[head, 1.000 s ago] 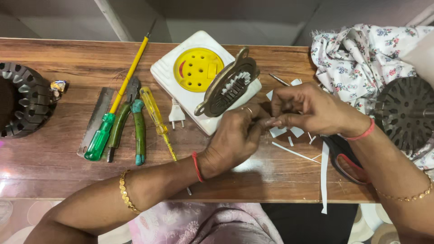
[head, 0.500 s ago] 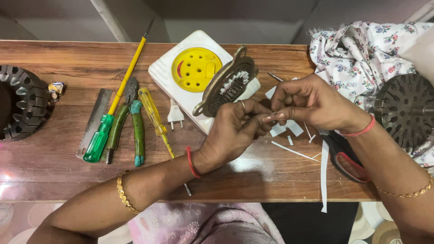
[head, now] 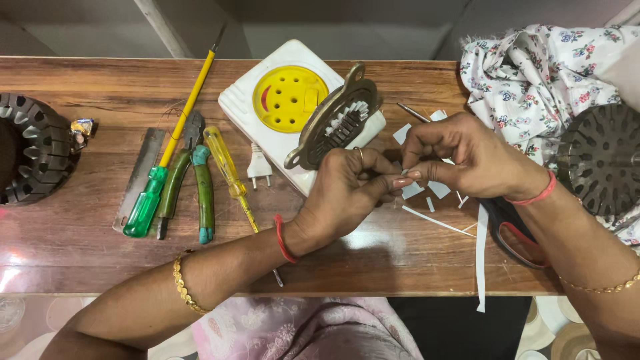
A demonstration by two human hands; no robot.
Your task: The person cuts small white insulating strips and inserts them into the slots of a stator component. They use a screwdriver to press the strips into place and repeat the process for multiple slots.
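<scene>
My left hand (head: pixel 347 190) and my right hand (head: pixel 460 157) meet over the middle of the wooden table (head: pixel 87 247). Their fingertips pinch a small white paper piece (head: pixel 405 175) between them. Several more white paper scraps (head: pixel 437 189) and thin strips (head: pixel 481 257) lie under and right of the hands. Just behind my left hand a round bronze metal part with teeth (head: pixel 337 123) leans on a white box with a yellow perforated disc (head: pixel 288 100).
Left of the hands lie a yellow screwdriver (head: pixel 230 177), green-handled pliers (head: pixel 193 183), a long green-handled screwdriver (head: pixel 170 157) and a metal file (head: pixel 139 179). A dark motor stator (head: pixel 30 157) sits far left. Floral cloth (head: pixel 540 73), a dark slotted disc (head: pixel 603 160) and scissors (head: pixel 517 237) lie right.
Both hands have stayed together, shifting slightly while working the small paper piece between the fingertips. Nothing else on the table has moved.
</scene>
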